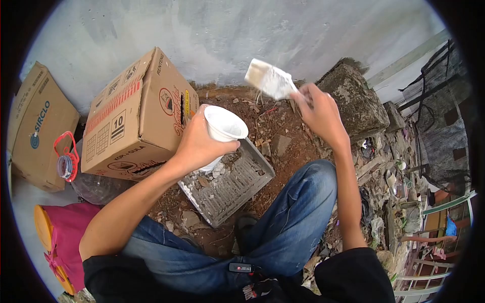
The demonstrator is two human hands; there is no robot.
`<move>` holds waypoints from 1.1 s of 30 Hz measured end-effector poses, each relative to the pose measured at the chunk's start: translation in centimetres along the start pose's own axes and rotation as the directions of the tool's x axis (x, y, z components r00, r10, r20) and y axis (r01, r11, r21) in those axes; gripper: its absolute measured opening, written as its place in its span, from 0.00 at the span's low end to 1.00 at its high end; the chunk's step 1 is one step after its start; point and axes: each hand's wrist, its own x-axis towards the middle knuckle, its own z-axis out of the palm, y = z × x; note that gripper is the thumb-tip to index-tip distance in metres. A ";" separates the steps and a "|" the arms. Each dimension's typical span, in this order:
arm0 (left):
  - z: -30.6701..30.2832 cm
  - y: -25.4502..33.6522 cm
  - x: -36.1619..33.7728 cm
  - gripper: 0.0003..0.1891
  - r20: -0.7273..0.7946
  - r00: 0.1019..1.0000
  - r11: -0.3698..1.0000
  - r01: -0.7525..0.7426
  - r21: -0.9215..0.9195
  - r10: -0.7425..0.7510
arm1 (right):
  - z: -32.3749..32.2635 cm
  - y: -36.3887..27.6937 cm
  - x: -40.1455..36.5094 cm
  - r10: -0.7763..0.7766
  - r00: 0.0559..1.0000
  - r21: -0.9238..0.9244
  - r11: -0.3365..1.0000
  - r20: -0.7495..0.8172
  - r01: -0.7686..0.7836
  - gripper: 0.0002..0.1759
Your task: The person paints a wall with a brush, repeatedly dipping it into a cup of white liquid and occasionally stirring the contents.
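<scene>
My left hand [196,137] is wrapped round a white pot [225,122] with a wide flared rim, tilted so that its opening shows. The pot's lower part shows below my fingers, over a grey ribbed tray [227,187] that has dirt and pale crumbs on it. Up and to the right, in front of the wall, my right hand [319,108] grips a flat paintbrush [275,82] by its handle. White covers much of the brush head, which points up and left, apart from the pot. The right fingers are slightly blurred.
A cardboard box [129,121] stands close left of my left hand, with another carton [43,129] behind. A large bottle with a red handle [70,160] lies near. The painted wall [217,40] rises ahead; a stone block [351,101] and rubble [394,177] lie right.
</scene>
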 end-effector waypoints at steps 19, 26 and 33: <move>-0.3 0.9 -1.9 0.33 0.116 0.989 0.996 -0.084 -0.027 0.087 | 18.8 1.7 7.6 -0.188 0.941 -0.204 0.947 0.280 0.250 0.19; -0.2 1.2 -1.6 0.34 0.149 0.987 0.998 -0.051 -0.032 0.055 | 20.9 1.0 8.4 -0.234 0.948 -0.164 0.948 0.216 0.271 0.19; 0.4 1.5 -1.2 0.35 0.165 0.986 0.999 -0.020 -0.026 0.024 | 21.2 -0.7 10.0 -0.195 0.962 -0.145 0.964 0.189 0.224 0.18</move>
